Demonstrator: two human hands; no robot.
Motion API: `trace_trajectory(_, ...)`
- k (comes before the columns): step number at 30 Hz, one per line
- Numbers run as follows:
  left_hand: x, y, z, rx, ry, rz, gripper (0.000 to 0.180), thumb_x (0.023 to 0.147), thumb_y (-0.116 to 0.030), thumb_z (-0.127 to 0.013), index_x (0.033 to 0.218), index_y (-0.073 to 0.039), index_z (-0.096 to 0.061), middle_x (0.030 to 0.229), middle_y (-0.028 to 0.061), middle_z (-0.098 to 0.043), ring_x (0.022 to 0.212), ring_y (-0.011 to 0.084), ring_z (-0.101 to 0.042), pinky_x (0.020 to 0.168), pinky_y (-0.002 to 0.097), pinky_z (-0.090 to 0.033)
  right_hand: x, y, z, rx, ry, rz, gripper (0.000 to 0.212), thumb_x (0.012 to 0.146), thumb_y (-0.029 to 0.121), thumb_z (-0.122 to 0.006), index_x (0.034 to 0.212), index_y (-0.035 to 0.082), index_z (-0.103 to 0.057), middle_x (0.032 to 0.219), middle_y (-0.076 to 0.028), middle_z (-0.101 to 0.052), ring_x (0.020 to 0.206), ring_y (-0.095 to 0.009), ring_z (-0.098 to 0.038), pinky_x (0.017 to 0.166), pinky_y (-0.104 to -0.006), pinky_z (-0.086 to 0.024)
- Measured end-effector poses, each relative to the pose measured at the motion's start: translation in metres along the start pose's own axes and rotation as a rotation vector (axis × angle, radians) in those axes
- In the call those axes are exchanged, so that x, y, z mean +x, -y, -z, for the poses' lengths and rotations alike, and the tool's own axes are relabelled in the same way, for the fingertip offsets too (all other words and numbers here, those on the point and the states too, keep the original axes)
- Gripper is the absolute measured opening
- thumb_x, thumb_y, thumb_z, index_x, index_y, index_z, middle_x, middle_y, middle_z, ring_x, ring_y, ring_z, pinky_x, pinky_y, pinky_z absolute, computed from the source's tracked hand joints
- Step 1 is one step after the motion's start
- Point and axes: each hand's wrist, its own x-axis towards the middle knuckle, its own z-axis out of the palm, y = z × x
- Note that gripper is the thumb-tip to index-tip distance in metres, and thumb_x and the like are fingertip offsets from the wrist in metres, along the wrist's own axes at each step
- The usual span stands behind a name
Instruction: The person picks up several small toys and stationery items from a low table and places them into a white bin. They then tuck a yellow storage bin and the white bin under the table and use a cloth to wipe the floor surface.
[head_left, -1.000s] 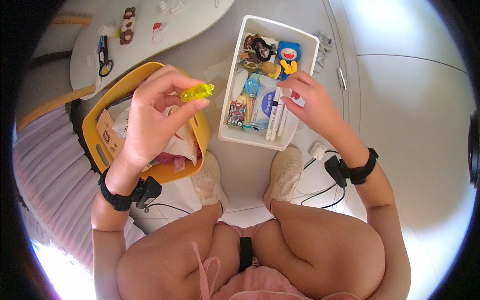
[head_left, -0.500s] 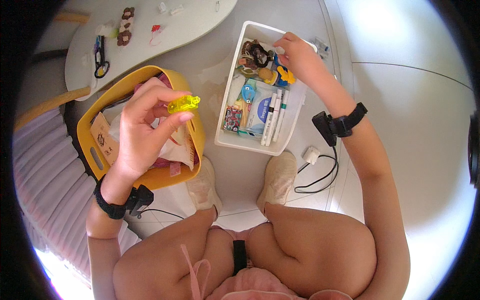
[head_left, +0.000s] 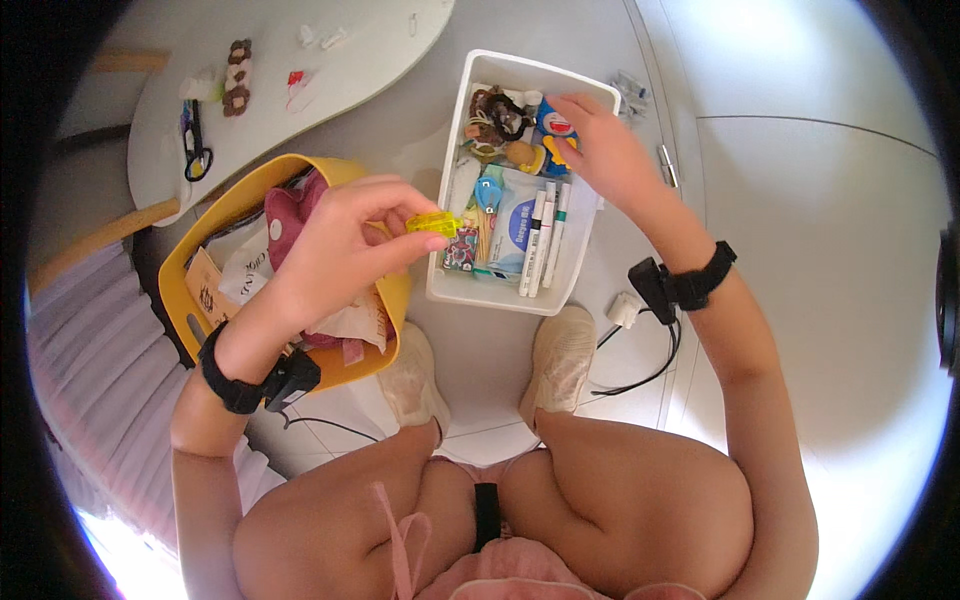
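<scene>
Black-handled scissors [head_left: 193, 143] on white table [head_left: 345, 75], pale pleated fabric [head_left: 105, 325]

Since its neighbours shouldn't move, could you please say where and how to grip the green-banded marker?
I'd pinch the green-banded marker mid-barrel, from the right: it's slim, with bare box floor on that side and another marker close on its left.

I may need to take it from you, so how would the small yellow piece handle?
The small yellow piece is probably light, being small enough for a pinch in the left grip. It seems stiff, showing no bend there. Its shiny, see-through surface may be slippery.
</scene>
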Motion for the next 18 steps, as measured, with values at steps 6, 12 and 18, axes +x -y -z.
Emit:
trace_trajectory(6,0.033,0.001,-0.034,-0.053,0.212,0.075,0.015,0.078,-0.003,-0.062,0.091,0.002,-0.058,0.078,0.0044,-0.054,0.06,0.0087,-0.056,0.054,0.0208,-0.045,-0.04,0.032,0.026,0.685,0.207,-0.167,0.033,0.078,0.018,-0.065,0.104,0.001,-0.057,0.088,-0.008,-0.062,0.074,-0.012,-0.06,0.067,-0.025,-0.048)
trace_trajectory(12,0.039,0.002,-0.046,-0.062,0.295,0.071,0.016,0.079,-0.003,-0.061,0.091,0.001,-0.051,0.079,0.0049,-0.056,0.066,0.0085,-0.057,0.056,0.0216,-0.046,-0.061,0.062,0.013,1.274,0.505,-0.358,0.023,0.082,0.009,-0.061,0.103,-0.002,-0.057,0.091,-0.007,-0.062,0.078,-0.008,-0.057,0.069,-0.0233,-0.048)
trace_trajectory(18,0.037,0.006,-0.034,-0.086,0.208,0.144,0.017,0.081,-0.005,-0.06,0.092,0.0,-0.048,0.075,0.0041,-0.057,0.066,0.0086,-0.057,0.059,0.0205,-0.045,-0.048,0.062,0.007,1.377,0.485,-0.528,0.024,0.079,0.009,-0.064,0.096,-0.006,-0.059,0.08,-0.01,-0.064,0.07,-0.012,-0.062,0.064,-0.0225,-0.051)
